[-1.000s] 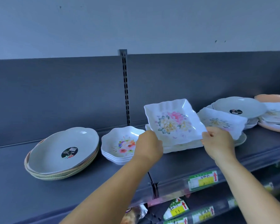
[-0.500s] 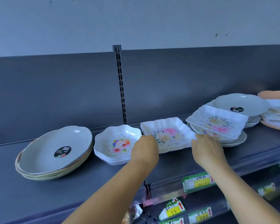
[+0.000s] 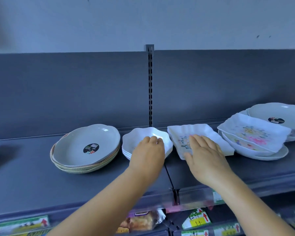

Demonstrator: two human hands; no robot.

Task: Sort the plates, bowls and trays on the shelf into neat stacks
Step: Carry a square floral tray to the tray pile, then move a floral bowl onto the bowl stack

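**Hand and Dish Positions on the Shelf**

My left hand (image 3: 147,151) rests over the near rim of the stack of scalloped bowls (image 3: 146,142); its fingers curl down into the top bowl, but I cannot tell whether they pinch the rim. My right hand (image 3: 205,155) lies flat on the square floral dish (image 3: 200,139), fingers straight and slightly spread, holding nothing. This dish sits on the dark shelf (image 3: 32,181), just right of the bowls. Left of the bowls stands a stack of grey plates (image 3: 86,146) on woven trays (image 3: 78,169). At right, a tilted square floral tray (image 3: 253,132) lies on a mixed pile, with a grey labelled plate (image 3: 278,115) behind it. Price tags (image 3: 197,218) line the shelf edge below.
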